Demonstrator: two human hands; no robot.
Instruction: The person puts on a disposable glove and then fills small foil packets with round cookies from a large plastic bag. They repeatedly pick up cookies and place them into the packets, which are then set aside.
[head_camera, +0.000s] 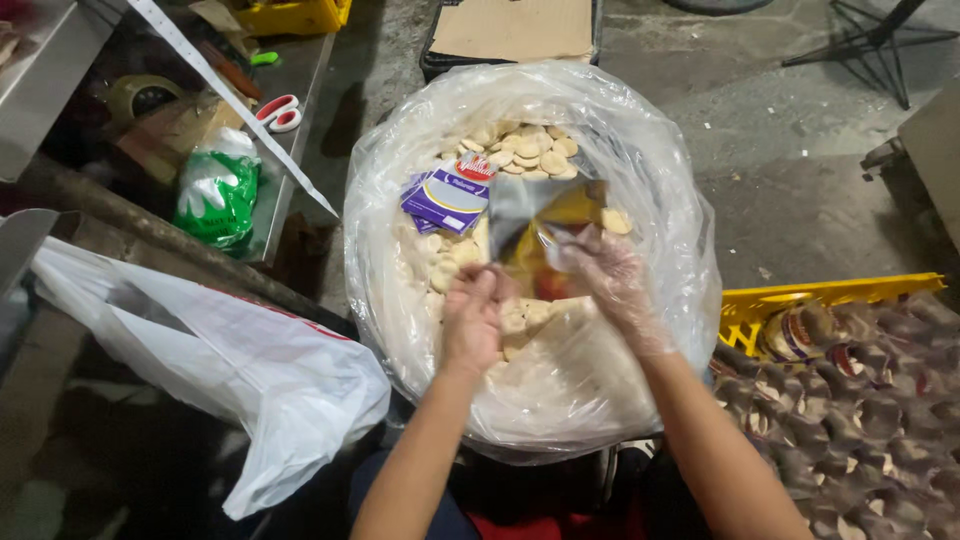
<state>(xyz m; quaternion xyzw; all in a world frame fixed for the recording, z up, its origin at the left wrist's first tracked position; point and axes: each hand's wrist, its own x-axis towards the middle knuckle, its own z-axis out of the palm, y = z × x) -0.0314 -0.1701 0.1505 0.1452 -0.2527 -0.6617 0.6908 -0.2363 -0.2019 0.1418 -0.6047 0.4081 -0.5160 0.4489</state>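
A big clear plastic bag (660, 200) stands open in front of me, full of small round pale biscuits (530, 150). My left hand (470, 315), bare, is closed around the lower edge of a shiny foil pouch (540, 225) with a yellow inside. In a thin clear glove, my right hand (615, 285) holds the pouch's right side over the biscuits. A small stack of flat purple and white pouches (448, 197) lies on the biscuits at the left.
A white plastic bag (230, 370) hangs at the left. On a metal shelf lie a green packet (215, 195), a tape roll (140, 95) and red scissors (278, 112). A yellow crate (790, 295) with filled packets stands at the right. Cardboard (515, 28) lies beyond the bag.
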